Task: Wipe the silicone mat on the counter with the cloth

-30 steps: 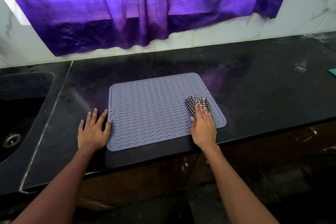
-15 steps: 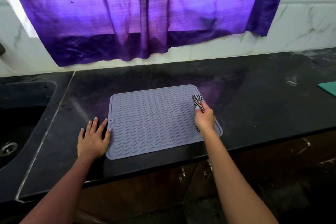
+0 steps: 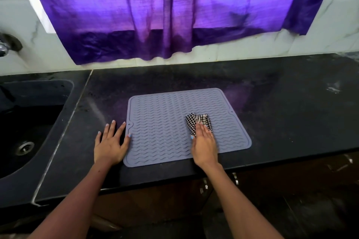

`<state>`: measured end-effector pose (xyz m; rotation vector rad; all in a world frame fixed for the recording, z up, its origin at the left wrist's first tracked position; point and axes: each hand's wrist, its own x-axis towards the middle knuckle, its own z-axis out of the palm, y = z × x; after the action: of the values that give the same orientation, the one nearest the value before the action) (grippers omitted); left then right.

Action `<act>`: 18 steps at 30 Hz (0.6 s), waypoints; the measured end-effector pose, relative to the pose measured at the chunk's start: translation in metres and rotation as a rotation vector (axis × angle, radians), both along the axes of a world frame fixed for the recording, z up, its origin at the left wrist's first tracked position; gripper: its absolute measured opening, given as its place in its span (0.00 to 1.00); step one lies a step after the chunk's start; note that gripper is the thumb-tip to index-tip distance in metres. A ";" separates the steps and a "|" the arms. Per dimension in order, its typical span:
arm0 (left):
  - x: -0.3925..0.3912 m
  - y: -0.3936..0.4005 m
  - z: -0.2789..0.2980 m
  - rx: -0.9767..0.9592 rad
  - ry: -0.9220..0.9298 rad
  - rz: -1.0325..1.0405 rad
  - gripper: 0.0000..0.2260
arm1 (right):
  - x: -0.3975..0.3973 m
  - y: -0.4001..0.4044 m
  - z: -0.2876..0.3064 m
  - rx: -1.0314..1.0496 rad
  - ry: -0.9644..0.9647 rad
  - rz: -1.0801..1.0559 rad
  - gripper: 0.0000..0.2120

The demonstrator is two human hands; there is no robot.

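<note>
A: Mat (image 3: 165, 122) is seen flat on the counter (image 3: 281, 103), near its front edge; cloth (image 3: 196, 120) is folded small on the right half of the mat.

B: Right hand (image 3: 204, 143) is laid on the cloth, fingers straight and pressing, nothing clenched; left hand (image 3: 110, 143) is spread flat on the counter at the mat's left edge, thumb tip touching the rim, nothing grasped.

A: Risk noted: the mat is pinned only at its rim; a hard stroke to the right could drag or buckle it; it could be pushed off the near edge.

B: Second risk: the cloth is held by pressure alone; it may bunch on the wavy ribs or slip out; grooves could be left unwiped.
</note>
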<state>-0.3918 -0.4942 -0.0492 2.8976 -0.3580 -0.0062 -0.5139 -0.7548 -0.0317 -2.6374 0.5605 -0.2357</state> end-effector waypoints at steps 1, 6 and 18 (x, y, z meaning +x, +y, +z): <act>0.000 0.000 0.000 0.000 0.000 0.000 0.38 | 0.000 -0.001 0.000 0.039 -0.025 0.003 0.25; -0.003 0.000 0.004 -0.008 0.001 0.004 0.40 | 0.008 -0.016 0.024 0.883 -0.268 -0.280 0.21; -0.003 -0.001 0.002 -0.014 -0.013 -0.001 0.39 | 0.009 0.053 0.007 -0.048 0.155 0.155 0.31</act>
<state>-0.3944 -0.4947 -0.0471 2.8853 -0.3601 0.0152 -0.5046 -0.7021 -0.0252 -2.7451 0.4002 0.0033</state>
